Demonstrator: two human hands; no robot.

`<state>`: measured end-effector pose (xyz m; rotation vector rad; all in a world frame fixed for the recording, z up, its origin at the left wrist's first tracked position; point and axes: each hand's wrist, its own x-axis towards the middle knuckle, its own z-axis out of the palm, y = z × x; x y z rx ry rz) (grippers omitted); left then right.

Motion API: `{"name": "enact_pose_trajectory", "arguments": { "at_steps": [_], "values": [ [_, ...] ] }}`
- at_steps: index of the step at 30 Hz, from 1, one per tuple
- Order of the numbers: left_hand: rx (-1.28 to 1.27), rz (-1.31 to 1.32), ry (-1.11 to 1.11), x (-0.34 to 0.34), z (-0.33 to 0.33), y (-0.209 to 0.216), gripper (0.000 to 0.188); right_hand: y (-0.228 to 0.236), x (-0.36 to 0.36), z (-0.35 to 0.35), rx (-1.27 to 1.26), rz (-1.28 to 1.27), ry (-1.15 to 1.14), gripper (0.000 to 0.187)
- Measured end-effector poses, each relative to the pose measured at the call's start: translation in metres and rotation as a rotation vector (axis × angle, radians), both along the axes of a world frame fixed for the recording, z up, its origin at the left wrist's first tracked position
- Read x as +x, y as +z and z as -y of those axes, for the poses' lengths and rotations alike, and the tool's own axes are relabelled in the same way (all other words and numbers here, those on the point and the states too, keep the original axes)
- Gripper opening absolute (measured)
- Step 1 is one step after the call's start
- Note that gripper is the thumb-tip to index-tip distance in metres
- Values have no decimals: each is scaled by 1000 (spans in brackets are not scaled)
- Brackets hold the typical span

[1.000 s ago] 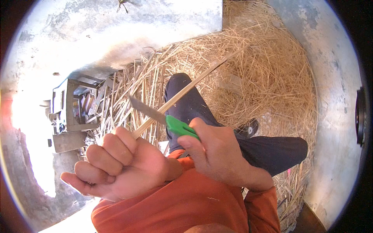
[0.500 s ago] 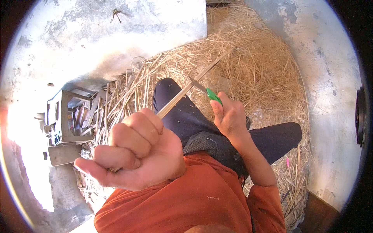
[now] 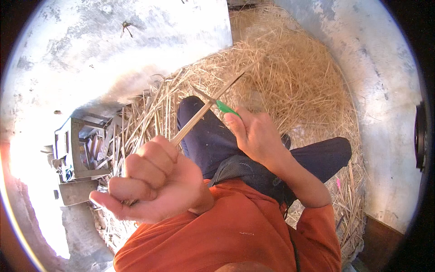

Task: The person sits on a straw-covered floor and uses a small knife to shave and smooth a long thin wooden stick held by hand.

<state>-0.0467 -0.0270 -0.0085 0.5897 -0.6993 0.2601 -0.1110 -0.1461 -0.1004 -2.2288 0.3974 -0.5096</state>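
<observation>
My left hand [image 3: 152, 181] is closed around the lower end of a thin pale split strip, bamboo or wood by its look [image 3: 192, 121]. The strip slants up and away to the right, its far end over the straw. In my right hand [image 3: 258, 136] is a knife with a green handle [image 3: 225, 108], gripped with the thumb along it. Its blade [image 3: 203, 94] points up and left and crosses the strip about midway. My fingers hide the strip's near end and the rear of the knife handle.
Dry shavings and straw [image 3: 299, 72] cover the floor beyond my dark-trousered legs [image 3: 210, 140]. To the left, a wooden frame box [image 3: 90, 173] holds scraps, with loose strips [image 3: 149, 120] beside it. Weathered pale walls [image 3: 389, 127] stand on both sides.
My right hand has moved left with the knife, so its blade now crosses the strip with the handle close against it. My left hand has shifted slightly; the view has also moved a little.
</observation>
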Motion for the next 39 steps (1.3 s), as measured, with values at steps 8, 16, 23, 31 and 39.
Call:
{"name": "enact_pose_trajectory", "arguments": {
  "at_steps": [8,16,23,31,39],
  "values": [
    [37,51,10,16,-7,-3,53,-151,-55,147,-156,-704,-444,42],
    [56,60,34,17,-1,-3,52,-34,-31,65,187,13,-163,41],
    [53,75,-38,14,-5,-6,53,3,3,2,141,-10,87,39],
    [74,130,-18,14,-9,-11,53,-74,21,47,-280,9,-179,43],
    [114,139,11,18,-12,-9,54,-104,23,82,-345,-168,-278,53]
  ]
}}
